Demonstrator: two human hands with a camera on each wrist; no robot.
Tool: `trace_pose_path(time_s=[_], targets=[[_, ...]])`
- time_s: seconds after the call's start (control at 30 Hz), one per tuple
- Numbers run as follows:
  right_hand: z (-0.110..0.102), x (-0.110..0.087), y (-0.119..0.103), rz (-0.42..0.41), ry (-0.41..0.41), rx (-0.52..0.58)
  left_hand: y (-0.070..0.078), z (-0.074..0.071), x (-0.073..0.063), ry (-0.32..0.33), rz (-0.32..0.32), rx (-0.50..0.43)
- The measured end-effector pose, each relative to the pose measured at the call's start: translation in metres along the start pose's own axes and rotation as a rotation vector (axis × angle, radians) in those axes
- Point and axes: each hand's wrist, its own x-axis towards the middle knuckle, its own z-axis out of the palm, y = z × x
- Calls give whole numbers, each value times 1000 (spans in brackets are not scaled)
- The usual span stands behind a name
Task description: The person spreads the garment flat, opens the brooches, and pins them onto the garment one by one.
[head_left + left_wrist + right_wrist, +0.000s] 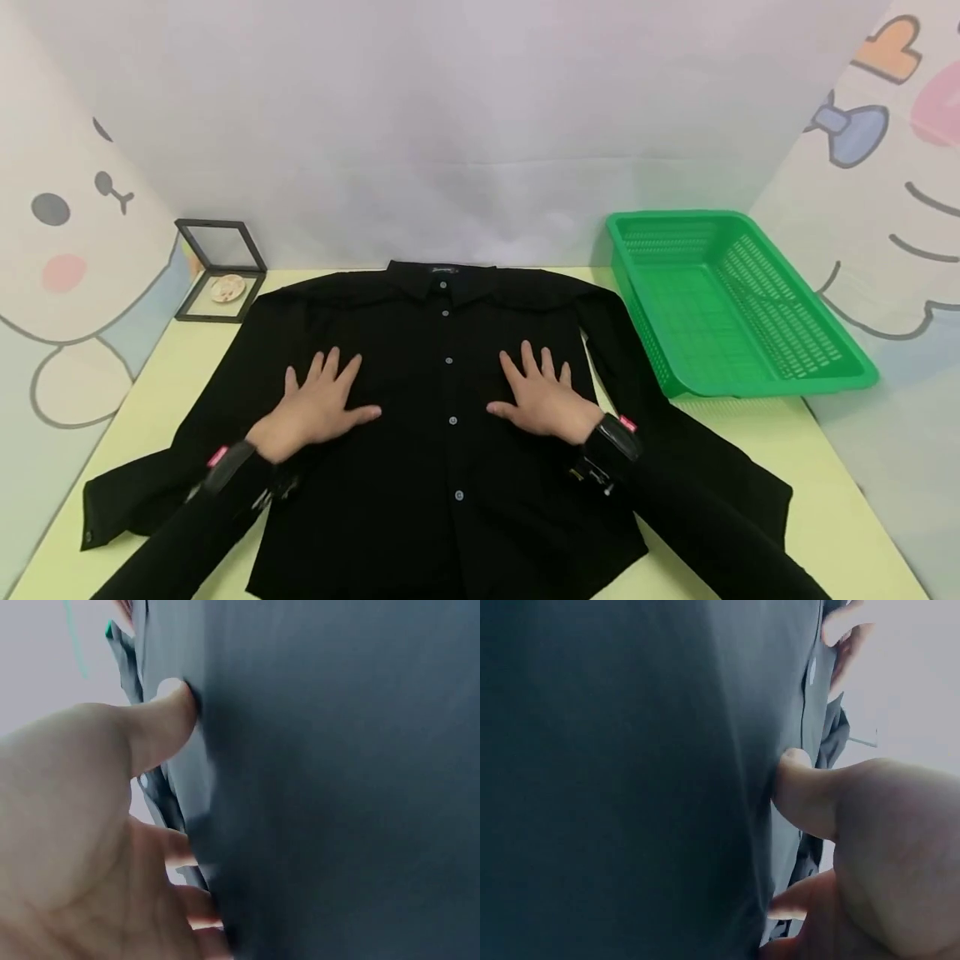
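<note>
A black button-up shirt (405, 383) lies spread front side up, its collar at the far end and both sleeves out to the sides. My left hand (315, 408) rests on the left half of its chest with fingers spread. On the other side of the button row, my right hand (543, 400) lies on the cloth, its fingers spread too. In the left wrist view the thumb (169, 720) and fingertips touch the fabric. The right wrist view likewise shows the thumb (802, 791) and fingertips against the shirt, with slight creases beside them.
Beyond the right sleeve stands a green plastic basket (780, 392) near the table's back right corner. At the back left, a black-framed case (221, 271) stands unfolded with a round pale piece inside. Pale yellow table (840, 517) shows around the shirt; white walls enclose it.
</note>
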Motion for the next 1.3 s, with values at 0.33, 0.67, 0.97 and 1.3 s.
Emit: trace_pose_path(time_s=[0.33,0.67,0.97,1.3], targets=[[25,-50,-7,-81,-38,59,4,23,-35,-16,94,-92],[-29,-12,19,-112,175,75,88,31,-37,-41,356,-45],[-43,54,30,45,13,-3,173,84,-48,-291,687,198],[-61,88,60,28,-7,74,172,93,-64,-182,809,516]])
